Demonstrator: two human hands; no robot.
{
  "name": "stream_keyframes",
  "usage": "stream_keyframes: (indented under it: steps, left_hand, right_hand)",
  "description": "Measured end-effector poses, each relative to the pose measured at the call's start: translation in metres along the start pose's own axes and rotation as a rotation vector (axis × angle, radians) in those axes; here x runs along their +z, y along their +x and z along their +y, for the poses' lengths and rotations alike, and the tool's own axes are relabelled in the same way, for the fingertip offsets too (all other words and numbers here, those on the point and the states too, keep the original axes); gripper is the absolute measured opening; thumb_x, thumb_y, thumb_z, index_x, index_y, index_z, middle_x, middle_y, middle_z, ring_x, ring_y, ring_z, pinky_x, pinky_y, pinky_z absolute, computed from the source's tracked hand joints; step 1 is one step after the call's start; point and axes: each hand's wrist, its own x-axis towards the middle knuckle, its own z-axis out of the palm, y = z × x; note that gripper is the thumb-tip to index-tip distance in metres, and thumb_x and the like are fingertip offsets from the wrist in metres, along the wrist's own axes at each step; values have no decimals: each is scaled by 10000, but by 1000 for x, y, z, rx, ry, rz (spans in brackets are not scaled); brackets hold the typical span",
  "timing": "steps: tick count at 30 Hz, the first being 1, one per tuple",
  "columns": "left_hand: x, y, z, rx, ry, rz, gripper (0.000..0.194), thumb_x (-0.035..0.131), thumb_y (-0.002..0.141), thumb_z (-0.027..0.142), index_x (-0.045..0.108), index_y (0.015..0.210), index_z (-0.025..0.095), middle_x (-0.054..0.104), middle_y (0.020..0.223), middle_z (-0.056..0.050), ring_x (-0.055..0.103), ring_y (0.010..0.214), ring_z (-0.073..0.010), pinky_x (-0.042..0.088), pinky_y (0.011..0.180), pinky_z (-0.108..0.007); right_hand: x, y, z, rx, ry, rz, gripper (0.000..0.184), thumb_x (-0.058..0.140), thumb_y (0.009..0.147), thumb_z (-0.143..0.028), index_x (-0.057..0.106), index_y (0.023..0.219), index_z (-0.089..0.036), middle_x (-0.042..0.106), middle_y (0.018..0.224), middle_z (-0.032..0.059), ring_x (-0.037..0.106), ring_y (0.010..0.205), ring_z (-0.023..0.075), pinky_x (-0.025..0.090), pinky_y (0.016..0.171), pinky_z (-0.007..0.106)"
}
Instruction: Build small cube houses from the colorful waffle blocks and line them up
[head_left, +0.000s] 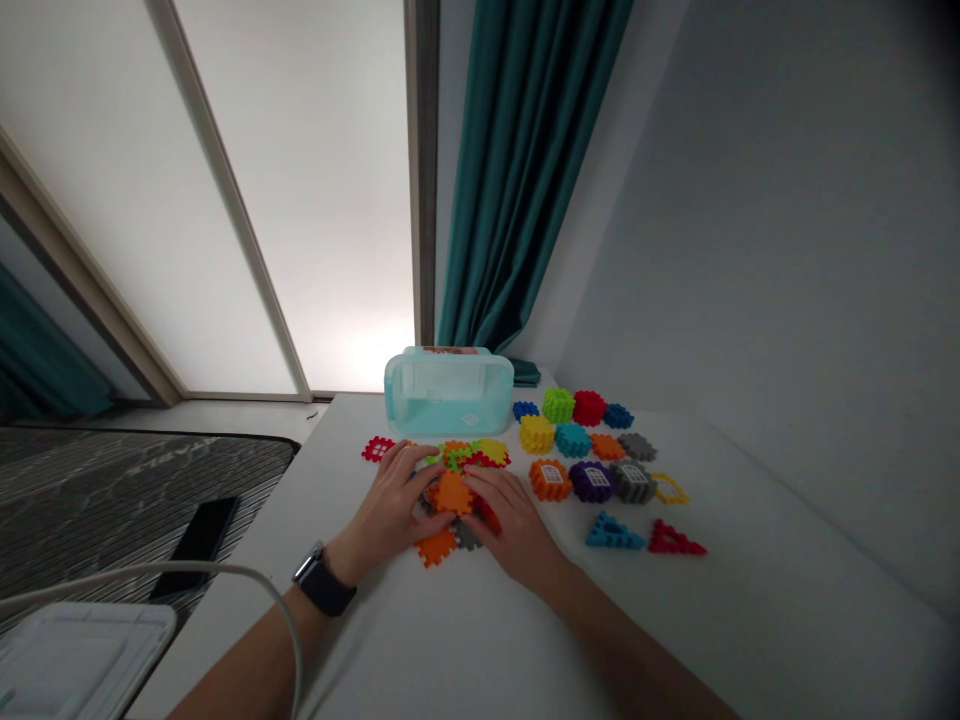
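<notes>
Between my hands is an orange interlocking tile [452, 494] with toothed edges, raised a little above other flat tiles. My left hand [386, 505], wearing a dark watch [324, 580], curves round the tile's left side with thumb below and fingers above. On its right side, my right hand [517, 525] grips it with bent fingers and thumb. Under and in front of the hands lie another orange tile [436, 549] and a grey tile [467, 535]. Just beyond the fingertips are lime, red and yellow tiles [491, 451]. My hands partly hide the pieces beneath.
A clear teal plastic box [448, 395] stands at the back of the white table [450, 650]. To the right sit stacks of coloured tiles [573, 440], a blue triangle [614, 532] and a red triangle [675, 540]. A white cable [247, 572] arcs across the lower left.
</notes>
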Motion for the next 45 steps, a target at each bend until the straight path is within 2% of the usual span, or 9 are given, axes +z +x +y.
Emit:
stream_keyframes:
  steps: [7, 12, 17, 24, 36, 41, 45]
  left_hand:
    - [3, -1, -4, -38, -9, -34, 495, 794, 819, 379, 606, 1242, 202, 598, 1264, -148, 553, 1208, -323, 436, 1077, -556]
    - [4, -4, -5, -79, -57, -62, 481, 758, 842, 272, 577, 1286, 225, 571, 1290, -141, 539, 1232, -318, 458, 1062, -533]
    - [8, -5, -6, -178, -147, -56, 485, 790, 819, 277, 576, 1253, 245, 542, 1296, -131, 542, 1230, -307, 483, 1042, -519]
    - [10, -3, 2, -267, -270, -32, 437, 746, 858, 261, 551, 1248, 262, 517, 1309, -117, 532, 1259, -286, 481, 1059, -523]
    - [10, 0, 10, -298, -314, -8, 415, 780, 808, 225, 560, 1160, 238, 526, 1292, -112, 534, 1254, -283, 477, 1060, -510]
    - [11, 2, 13, -296, -320, 7, 422, 776, 817, 244, 541, 1167, 237, 528, 1277, -113, 540, 1240, -281, 485, 1052, -506]
    - [12, 0, 12, -260, -265, -26, 351, 712, 844, 172, 580, 1161, 245, 529, 1282, -108, 539, 1241, -272, 487, 1057, -477]
  right_hand:
    - [0, -1, 7, 13, -15, -28, 412, 578, 977, -223, 542, 1386, -257, 665, 1326, 101, 615, 1223, 269, 519, 1038, 512]
    - [-3, 0, 6, 51, 29, -38, 403, 581, 980, -254, 542, 1381, -258, 655, 1342, 101, 604, 1255, 260, 508, 1057, 495]
    - [-5, 1, 5, 132, 102, -23, 387, 534, 988, -253, 535, 1376, -259, 635, 1357, 97, 580, 1280, 249, 488, 1087, 476]
    - [-8, 1, -1, 212, 176, 53, 293, 529, 969, -224, 604, 1250, -260, 706, 1160, 87, 654, 1106, 248, 548, 981, 443]
    - [-2, 0, -7, 406, 347, 86, 260, 572, 937, -292, 631, 1185, -238, 746, 1090, 79, 727, 994, 223, 593, 888, 376]
    - [2, 1, -9, 508, 466, 141, 225, 579, 937, -306, 637, 1137, -223, 743, 1089, 90, 734, 974, 221, 598, 874, 371]
    - [3, 2, -3, 566, 546, 194, 200, 550, 949, -324, 643, 1088, -215, 733, 1060, 94, 718, 970, 219, 597, 853, 364]
